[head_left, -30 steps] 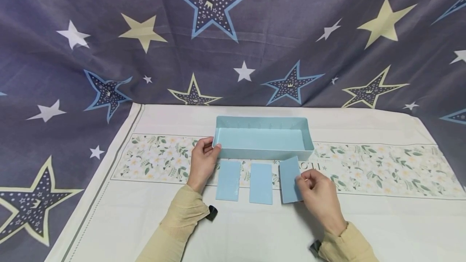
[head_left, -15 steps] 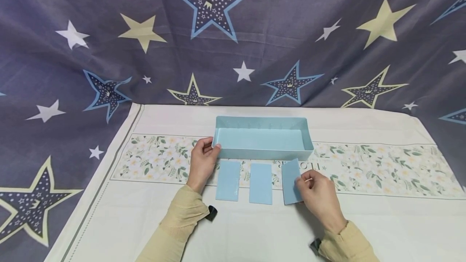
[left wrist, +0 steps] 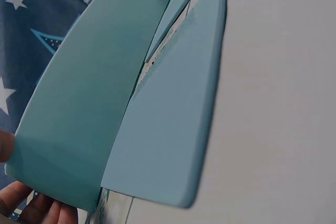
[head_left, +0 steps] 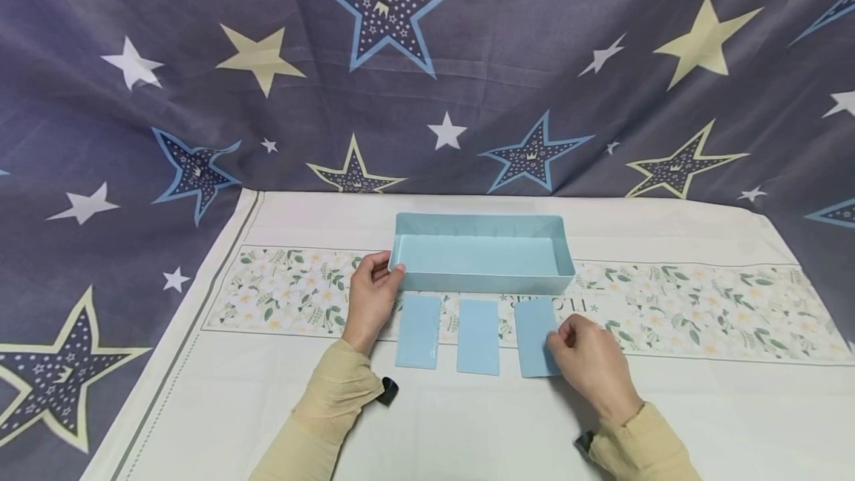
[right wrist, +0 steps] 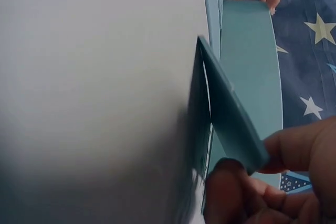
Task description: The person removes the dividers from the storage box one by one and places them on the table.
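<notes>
A long, open-topped light blue box (head_left: 481,283) stands lengthwise on the table, with small ridges along its inner back wall. My left hand (head_left: 371,304) grips its left front corner, thumb at the rim and fingers around the end. In front of the box lie two thin rectangular blue panels, a left panel (head_left: 418,332) and a middle panel (head_left: 478,338). To their right, my right hand (head_left: 594,367) pinches the edge of a third panel (head_left: 533,340) between thumb and fingers. The right wrist view shows this panel (right wrist: 231,111) tilted, with its pinched edge raised off the table.
A white tablecloth (head_left: 467,429) with a floral printed band (head_left: 708,306) covers the table. Behind it hangs a dark star-patterned cloth (head_left: 508,43). Tan sleeves (head_left: 320,414) cover both arms, with a black strap piece (head_left: 388,391) at the left wrist.
The panel in my right hand has tipped flatter toward the table, its far corner dropping lower. The right hand has shifted slightly to the right. My left hand and the box stay put.
</notes>
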The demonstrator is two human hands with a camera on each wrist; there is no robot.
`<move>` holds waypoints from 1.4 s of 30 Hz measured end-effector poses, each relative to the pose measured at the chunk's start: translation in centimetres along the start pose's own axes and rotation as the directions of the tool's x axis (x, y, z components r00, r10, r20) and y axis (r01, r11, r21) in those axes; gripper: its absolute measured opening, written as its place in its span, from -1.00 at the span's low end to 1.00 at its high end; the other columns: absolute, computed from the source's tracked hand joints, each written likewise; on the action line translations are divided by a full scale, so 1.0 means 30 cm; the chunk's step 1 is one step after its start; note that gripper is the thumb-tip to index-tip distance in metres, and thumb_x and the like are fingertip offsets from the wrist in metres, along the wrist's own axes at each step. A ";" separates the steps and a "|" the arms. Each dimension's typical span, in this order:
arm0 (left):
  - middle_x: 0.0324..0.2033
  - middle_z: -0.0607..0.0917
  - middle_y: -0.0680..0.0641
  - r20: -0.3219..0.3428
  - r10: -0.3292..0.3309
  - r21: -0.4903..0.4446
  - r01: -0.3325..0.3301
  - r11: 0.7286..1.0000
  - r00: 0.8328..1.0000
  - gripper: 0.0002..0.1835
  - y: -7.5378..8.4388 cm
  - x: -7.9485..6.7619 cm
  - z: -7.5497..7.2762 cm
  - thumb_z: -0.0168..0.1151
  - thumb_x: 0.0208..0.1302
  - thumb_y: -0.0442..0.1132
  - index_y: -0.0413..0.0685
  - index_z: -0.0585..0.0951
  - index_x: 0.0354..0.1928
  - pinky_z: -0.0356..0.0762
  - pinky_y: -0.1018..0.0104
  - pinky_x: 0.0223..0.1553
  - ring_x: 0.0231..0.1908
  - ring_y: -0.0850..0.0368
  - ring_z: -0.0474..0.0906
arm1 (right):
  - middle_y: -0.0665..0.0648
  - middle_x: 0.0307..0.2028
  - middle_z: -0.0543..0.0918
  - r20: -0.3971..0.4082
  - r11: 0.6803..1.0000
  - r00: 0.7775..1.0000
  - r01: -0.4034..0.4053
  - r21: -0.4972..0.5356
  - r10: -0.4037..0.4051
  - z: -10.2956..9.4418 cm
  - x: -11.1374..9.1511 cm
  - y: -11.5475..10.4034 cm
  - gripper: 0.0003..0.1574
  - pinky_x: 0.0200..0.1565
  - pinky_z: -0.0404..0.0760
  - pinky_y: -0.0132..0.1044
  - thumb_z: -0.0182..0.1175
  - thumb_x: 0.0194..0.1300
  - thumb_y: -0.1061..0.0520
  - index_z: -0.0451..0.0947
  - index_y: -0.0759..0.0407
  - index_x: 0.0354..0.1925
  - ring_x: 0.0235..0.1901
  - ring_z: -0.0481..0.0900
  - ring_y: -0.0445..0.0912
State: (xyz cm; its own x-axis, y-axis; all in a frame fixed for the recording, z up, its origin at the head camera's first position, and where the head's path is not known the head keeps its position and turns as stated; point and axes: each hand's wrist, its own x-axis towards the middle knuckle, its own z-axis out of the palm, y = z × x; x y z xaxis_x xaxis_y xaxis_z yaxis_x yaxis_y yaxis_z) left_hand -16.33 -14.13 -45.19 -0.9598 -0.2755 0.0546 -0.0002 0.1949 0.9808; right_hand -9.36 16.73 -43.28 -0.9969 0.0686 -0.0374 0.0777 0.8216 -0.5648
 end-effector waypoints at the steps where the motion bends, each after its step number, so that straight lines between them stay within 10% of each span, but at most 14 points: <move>1: 0.01 0.52 -0.32 0.000 -0.002 0.002 0.002 1.000 1.000 -0.56 0.000 0.001 0.000 0.24 0.26 -0.26 -0.35 0.46 0.12 0.55 0.18 0.04 -0.03 -0.05 0.52 | 0.03 -0.66 0.47 0.012 1.000 1.000 -0.005 -0.010 0.005 -0.002 0.001 0.002 -0.82 -0.61 0.31 -0.28 0.17 0.16 0.14 0.45 0.14 -0.54 -0.64 0.37 -0.08; 42: 0.01 0.53 -0.30 0.006 -0.012 0.005 0.012 1.000 1.000 -0.57 -0.001 0.005 -0.001 0.24 0.27 -0.25 -0.34 0.47 0.12 0.55 0.19 0.05 -0.03 -0.03 0.52 | 0.04 -0.63 0.45 0.143 0.998 0.988 -0.047 -0.051 0.053 0.005 0.024 0.042 -0.78 -0.60 0.28 -0.29 0.22 0.18 0.11 0.44 0.13 -0.54 -0.60 0.36 -0.07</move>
State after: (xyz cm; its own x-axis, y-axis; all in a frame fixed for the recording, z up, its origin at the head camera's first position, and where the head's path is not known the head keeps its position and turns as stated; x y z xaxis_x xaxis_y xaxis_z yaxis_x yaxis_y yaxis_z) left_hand -16.46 -14.21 -45.21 -0.9614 -0.2719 0.0417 -0.0130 0.1964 0.9804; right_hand -9.99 17.74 -44.14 -0.9822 0.0306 -0.1853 0.1244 0.8451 -0.5199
